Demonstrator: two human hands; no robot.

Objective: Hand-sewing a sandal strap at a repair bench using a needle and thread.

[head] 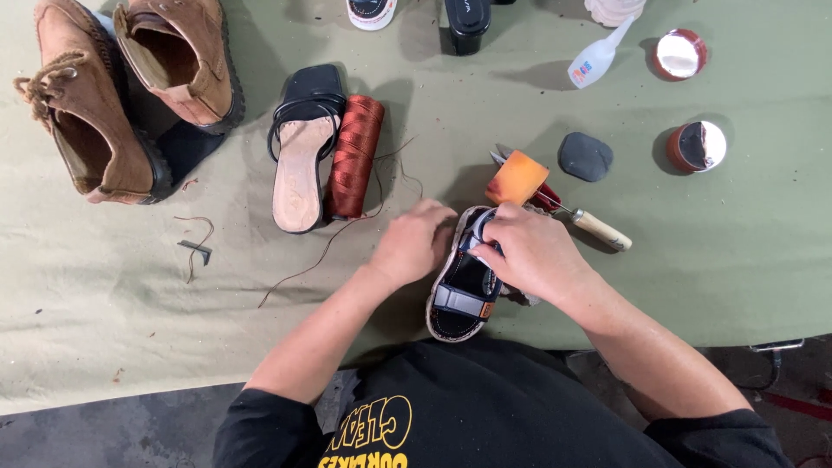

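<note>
Green cloth (104, 286); small sandal (464, 290) btwn hands, left hand (414, 243) gripping its side, right hand (529, 251) on straps.

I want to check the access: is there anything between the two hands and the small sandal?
Nothing visible. The left hand and the right hand both rest directly on the small sandal on the green cloth.

From my feed I see a surface (711, 286) covered by an olive-green cloth, wrinkled and lightly stained, with shadows falling to the left of what stands on it. Below its near edge lies a dark grey floor (104, 433), rough and mottled.
</note>
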